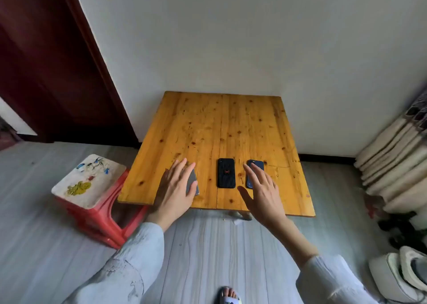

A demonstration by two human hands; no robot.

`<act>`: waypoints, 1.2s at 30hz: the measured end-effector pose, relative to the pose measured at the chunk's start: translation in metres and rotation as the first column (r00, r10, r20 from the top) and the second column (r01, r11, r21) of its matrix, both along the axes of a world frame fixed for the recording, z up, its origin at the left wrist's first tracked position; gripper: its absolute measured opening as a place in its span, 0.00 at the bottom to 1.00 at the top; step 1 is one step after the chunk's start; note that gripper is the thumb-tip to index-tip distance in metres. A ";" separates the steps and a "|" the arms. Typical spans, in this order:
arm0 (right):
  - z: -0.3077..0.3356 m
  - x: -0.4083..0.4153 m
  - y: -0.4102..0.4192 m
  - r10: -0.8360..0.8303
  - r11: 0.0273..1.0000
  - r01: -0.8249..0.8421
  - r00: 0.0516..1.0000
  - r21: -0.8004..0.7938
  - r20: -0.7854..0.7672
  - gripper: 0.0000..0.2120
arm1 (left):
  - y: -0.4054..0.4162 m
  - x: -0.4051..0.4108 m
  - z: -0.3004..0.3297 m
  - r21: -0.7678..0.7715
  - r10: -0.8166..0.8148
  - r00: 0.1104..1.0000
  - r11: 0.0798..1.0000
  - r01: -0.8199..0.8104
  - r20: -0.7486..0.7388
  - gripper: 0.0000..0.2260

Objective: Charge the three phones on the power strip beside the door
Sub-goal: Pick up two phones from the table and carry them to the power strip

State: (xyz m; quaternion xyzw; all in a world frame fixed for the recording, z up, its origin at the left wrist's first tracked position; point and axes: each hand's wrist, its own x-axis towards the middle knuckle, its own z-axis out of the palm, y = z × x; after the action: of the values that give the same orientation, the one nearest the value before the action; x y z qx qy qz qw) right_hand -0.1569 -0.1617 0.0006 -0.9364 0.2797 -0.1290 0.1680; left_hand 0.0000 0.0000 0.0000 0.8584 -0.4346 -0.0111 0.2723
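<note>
Now you're gathering: left hand (176,189) spread over the grey phone (193,183), right hand (262,189) spread above the blue phone (255,173), black phone (226,173) between, all on the tabletop (208,123). Next, close each grip and lift.

knotty varnished wood table (231,123) with soft sheen, textured matt black phone (226,173), glossy blue phone (258,165), smooth grey phone (193,181), red plastic stool (101,222), crinkled light cloth sleeves (129,269), matt painted wall (231,37)
</note>
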 end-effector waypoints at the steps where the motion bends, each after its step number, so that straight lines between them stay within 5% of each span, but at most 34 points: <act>1: -0.009 0.008 -0.009 0.007 0.999 -0.006 1.000 0.043 -0.016 0.28 | -0.009 0.006 -0.010 0.021 0.012 0.999 1.000 -0.012 -0.044 0.21; 8: -0.080 0.062 -0.069 0.041 0.982 -0.007 0.983 0.189 -0.179 0.28 | -0.050 0.041 -0.076 0.186 0.159 0.959 0.976 -0.116 -0.235 0.21; 14: -0.137 0.100 -0.090 0.077 0.942 0.045 0.936 0.334 -0.344 0.27 | -0.069 0.067 -0.134 0.354 0.303 0.814 0.926 -0.130 -0.495 0.23; 21: -0.183 0.168 -0.116 -0.113 0.870 0.294 0.899 0.395 -0.422 0.18 | -0.089 0.118 -0.195 0.565 0.412 0.807 0.816 -0.122 -0.422 0.28; 29: -0.205 0.228 -0.124 -0.398 0.705 0.632 0.728 0.321 -0.559 0.37 | -0.135 0.125 -0.217 0.611 0.531 0.810 0.735 -0.294 -0.249 0.38; 36: -0.204 0.241 -0.141 -0.439 0.473 0.800 0.577 0.369 -0.688 0.45 | -0.154 0.143 -0.214 0.579 0.510 0.799 0.772 -0.261 -0.320 0.48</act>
State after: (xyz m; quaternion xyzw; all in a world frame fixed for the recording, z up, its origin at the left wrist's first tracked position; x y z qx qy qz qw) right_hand 0.0839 -0.3029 -0.2031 -0.6354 0.6718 0.1717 0.3399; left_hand 0.1433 -0.1537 -0.2140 0.9431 -0.1469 -0.2698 0.1275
